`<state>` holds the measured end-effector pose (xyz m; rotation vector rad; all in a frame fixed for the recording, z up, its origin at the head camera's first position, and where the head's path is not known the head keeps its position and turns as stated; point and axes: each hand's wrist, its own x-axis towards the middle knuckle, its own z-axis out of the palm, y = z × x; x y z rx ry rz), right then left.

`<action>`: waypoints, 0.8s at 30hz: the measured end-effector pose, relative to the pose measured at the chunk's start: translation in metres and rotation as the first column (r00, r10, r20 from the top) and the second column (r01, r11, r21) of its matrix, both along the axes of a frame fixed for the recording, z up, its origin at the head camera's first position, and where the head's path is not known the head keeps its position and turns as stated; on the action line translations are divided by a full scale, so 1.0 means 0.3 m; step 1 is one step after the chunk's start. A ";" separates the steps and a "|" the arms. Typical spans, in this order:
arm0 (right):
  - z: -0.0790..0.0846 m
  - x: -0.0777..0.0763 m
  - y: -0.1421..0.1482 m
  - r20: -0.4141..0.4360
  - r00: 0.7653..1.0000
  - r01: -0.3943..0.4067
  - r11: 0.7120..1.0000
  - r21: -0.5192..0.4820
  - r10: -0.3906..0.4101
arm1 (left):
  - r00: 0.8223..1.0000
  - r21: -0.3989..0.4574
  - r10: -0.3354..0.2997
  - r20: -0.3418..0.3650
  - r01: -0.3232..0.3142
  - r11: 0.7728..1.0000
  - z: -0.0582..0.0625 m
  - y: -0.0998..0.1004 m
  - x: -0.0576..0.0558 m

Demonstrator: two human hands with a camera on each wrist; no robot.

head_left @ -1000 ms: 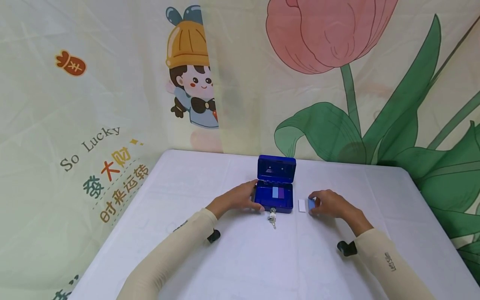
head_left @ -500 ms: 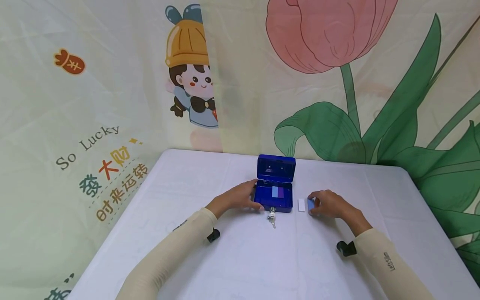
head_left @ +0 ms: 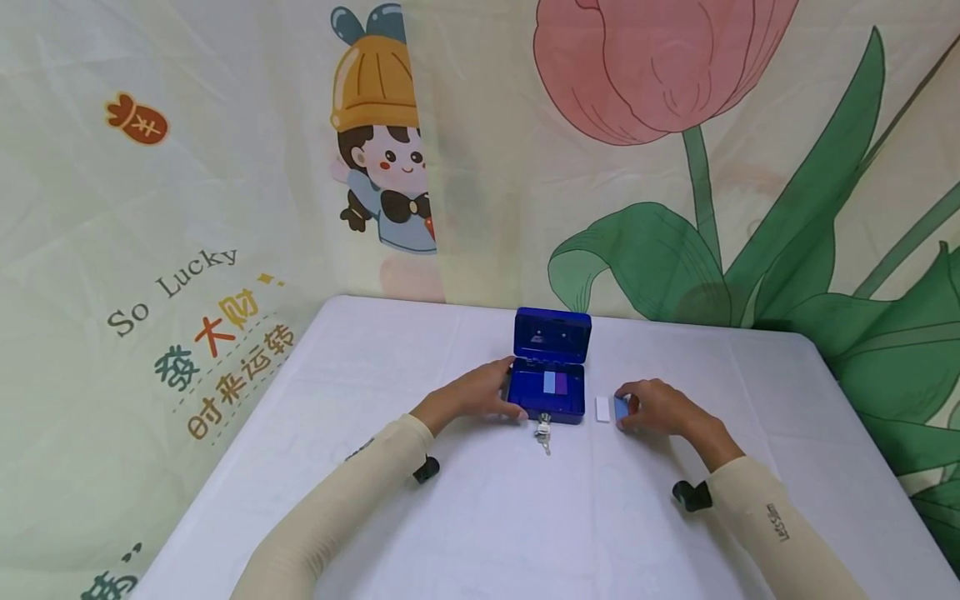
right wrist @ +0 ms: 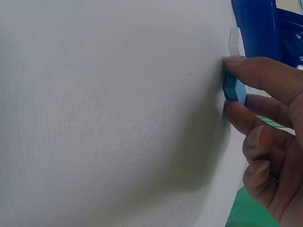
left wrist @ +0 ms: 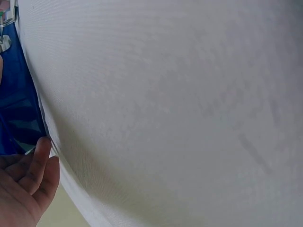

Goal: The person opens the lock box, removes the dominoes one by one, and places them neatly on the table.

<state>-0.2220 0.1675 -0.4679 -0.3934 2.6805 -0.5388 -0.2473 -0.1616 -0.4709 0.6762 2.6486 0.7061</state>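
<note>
A blue metal cash box point(head_left: 566, 411) stands with its lid point(head_left: 552, 337) raised. Inside lie a light blue block point(head_left: 550, 382) and a purple block point(head_left: 562, 382), side by side. Keys point(head_left: 543, 432) hang from the lock at its front. My left hand point(head_left: 483, 390) grips the box's left end, thumb at the front corner and fingers toward the back; its fingers also show in the left wrist view beside the blue wall. To the box's right, my right hand point(head_left: 657, 407) pinches a blue block point(right wrist: 235, 88) on the table between thumb and fingers. A white block point(head_left: 602, 409) lies between them.
A white cloth covers the table point(head_left: 480, 517). Behind it hangs a printed backdrop point(head_left: 487, 167) with a tulip and a cartoon figure. Black wrist cameras point(head_left: 427, 469) are worn at both sleeves.
Both hands, the box and the blocks keep their places. Only the head view has shifted very slightly.
</note>
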 end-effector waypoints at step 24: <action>0.036 0.004 -0.009 -0.020 1.000 -0.002 1.000 -0.005 0.002 | 1.000 -0.003 -0.001 0.001 0.001 1.000 0.006 0.000 0.002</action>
